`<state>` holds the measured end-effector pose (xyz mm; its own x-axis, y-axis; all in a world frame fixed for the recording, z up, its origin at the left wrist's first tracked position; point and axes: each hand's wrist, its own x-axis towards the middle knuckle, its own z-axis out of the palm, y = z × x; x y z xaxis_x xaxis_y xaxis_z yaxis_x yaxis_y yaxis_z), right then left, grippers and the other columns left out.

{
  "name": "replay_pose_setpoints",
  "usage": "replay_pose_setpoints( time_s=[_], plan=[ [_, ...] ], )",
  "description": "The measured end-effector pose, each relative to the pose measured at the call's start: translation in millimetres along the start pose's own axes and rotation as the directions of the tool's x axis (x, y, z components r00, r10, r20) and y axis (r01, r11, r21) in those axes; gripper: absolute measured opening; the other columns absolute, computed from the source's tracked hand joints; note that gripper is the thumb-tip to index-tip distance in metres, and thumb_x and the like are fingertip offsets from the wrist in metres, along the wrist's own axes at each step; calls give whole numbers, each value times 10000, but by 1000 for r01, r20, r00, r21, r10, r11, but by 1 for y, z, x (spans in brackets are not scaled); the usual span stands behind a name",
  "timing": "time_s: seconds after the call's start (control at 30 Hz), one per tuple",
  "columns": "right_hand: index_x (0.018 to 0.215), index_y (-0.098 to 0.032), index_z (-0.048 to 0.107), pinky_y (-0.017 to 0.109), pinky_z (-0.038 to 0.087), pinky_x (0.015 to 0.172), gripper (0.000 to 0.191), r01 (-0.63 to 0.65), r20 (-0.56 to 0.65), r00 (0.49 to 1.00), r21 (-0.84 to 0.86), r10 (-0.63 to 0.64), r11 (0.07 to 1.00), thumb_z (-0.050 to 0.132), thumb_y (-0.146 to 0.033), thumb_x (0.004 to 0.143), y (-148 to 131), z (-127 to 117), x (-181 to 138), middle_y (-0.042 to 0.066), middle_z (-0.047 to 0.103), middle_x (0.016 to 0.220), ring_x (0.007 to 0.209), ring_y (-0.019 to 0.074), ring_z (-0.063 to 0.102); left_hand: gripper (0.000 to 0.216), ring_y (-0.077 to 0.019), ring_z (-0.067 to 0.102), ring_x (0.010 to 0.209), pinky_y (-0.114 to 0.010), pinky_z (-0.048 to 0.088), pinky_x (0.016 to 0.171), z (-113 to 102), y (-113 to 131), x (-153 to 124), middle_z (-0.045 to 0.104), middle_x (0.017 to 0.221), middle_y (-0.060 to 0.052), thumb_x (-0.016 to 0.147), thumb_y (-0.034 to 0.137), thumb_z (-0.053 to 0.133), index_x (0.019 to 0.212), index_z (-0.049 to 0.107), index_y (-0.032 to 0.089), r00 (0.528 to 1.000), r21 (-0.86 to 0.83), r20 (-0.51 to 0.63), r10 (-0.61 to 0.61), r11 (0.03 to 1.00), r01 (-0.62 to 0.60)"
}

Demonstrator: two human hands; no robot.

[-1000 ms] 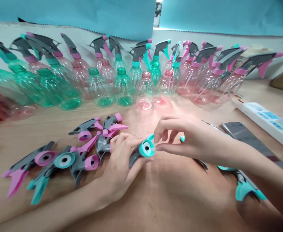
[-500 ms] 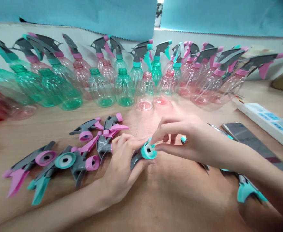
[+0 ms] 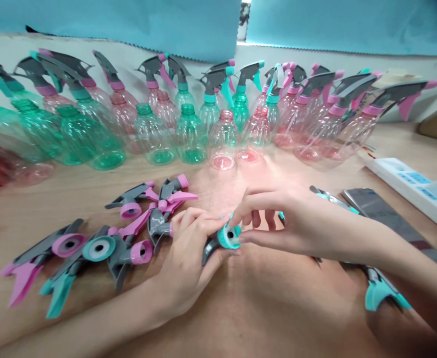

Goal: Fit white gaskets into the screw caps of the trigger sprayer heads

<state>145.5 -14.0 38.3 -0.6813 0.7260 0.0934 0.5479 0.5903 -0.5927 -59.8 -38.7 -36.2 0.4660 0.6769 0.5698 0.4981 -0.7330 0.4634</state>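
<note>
Above the table's middle, my left hand (image 3: 186,251) is closed around a grey and teal trigger spray head (image 3: 224,239). The head's threaded collar is turned up and towards me, with a pale washer and a dark hole inside. My right hand (image 3: 291,219) reaches in from the right, its thumb and forefinger pinched at the collar's rim; its other fingers curl behind. Left of my left hand lie several loose spray heads, among them a pink-collared one (image 3: 142,252) and a teal-collared one (image 3: 99,248) with a white washer. My left palm hides much of the held head's body.
Several clear green bottles (image 3: 191,136) and pink bottles (image 3: 223,141) stand along the back, some open-necked, others topped with spray heads. Under my right forearm lie more teal spray heads (image 3: 384,293). A phone (image 3: 382,219) and a white power strip (image 3: 412,186) are at the right.
My right thumb and forefinger have shifted slightly down at the collar's edge, and more of the washer's hole shows. My left hand keeps its hold, and the view has moved a little.
</note>
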Motion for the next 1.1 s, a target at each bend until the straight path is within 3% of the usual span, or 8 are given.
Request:
replay_pose_setpoints(
  time_s=[0.2, 0.4, 0.57, 0.63, 0.7, 0.77, 1.0, 1.1],
  plan=[
    [871, -195, 683, 158, 410, 569, 70, 13, 59, 998, 24, -14, 1000, 637, -224, 827, 0, 4, 1, -41, 633, 781, 636, 51, 517, 171, -199, 485, 889, -372, 316, 827, -2, 1, 0, 591, 926, -15, 897, 203, 545, 1046, 464, 221, 997, 26, 38, 62, 998, -63],
    [798, -224, 707, 192, 406, 601, 111, 30, 14, 999, 15, -30, 999, 609, -205, 847, 2, 4, 2, -28, 622, 798, 695, 75, 532, 121, -186, 504, 882, -356, 328, 818, -3, 2, 1, 622, 904, 2, 893, 197, 555, 988, 486, 224, 997, 10, 29, 71, 997, -72],
    [808, -243, 702, 186, 419, 575, 88, 97, 28, 995, 53, -98, 994, 623, -248, 845, -8, -17, -7, -46, 635, 776, 666, 69, 563, 117, -192, 491, 891, -355, 341, 809, -3, 1, 1, 588, 916, -9, 913, 226, 522, 1028, 501, 237, 995, -58, 56, -79, 995, 82],
    [773, -224, 692, 191, 426, 560, 85, 98, -108, 990, 26, -95, 995, 638, -253, 833, -12, -25, -10, -45, 643, 742, 638, 70, 565, 146, -200, 488, 914, -356, 349, 813, -2, 0, 1, 570, 940, -19, 912, 264, 533, 1052, 499, 240, 989, -70, 33, -144, 987, 146],
    [720, -185, 671, 198, 434, 563, 113, 100, -298, 948, -58, -113, 993, 647, -227, 823, -15, -26, -10, -28, 647, 710, 633, 77, 568, 207, -204, 487, 930, -354, 354, 822, -1, -1, 0, 566, 952, -17, 890, 272, 574, 1081, 497, 249, 988, -95, 18, -151, 984, 152],
    [705, -163, 660, 193, 447, 571, 113, 114, -396, 905, -130, -157, 985, 649, -189, 815, -15, -20, -7, -15, 658, 706, 637, 78, 573, 251, -197, 491, 905, -344, 364, 804, -1, -1, -1, 559, 944, -10, 868, 265, 610, 1089, 493, 256, 987, -140, 0, -160, 977, 158],
    [762, -146, 689, 213, 471, 606, 119, 266, -348, 880, -199, -322, 943, 608, -76, 814, -9, 11, -1, 30, 701, 755, 670, 106, 597, 245, -188, 499, 910, -339, 391, 804, -3, -1, -3, 530, 985, -15, 870, 291, 609, 1085, 494, 264, 971, -215, -20, -239, 949, 229],
    [755, -172, 701, 228, 474, 639, 166, 252, -258, 926, -121, -276, 960, 578, -117, 852, -7, 10, -2, 22, 707, 762, 700, 116, 602, 239, -189, 503, 909, -339, 399, 796, -2, -1, -3, 532, 985, -22, 872, 278, 605, 1083, 496, 253, 970, -192, -26, -240, 954, 231]
  ],
)
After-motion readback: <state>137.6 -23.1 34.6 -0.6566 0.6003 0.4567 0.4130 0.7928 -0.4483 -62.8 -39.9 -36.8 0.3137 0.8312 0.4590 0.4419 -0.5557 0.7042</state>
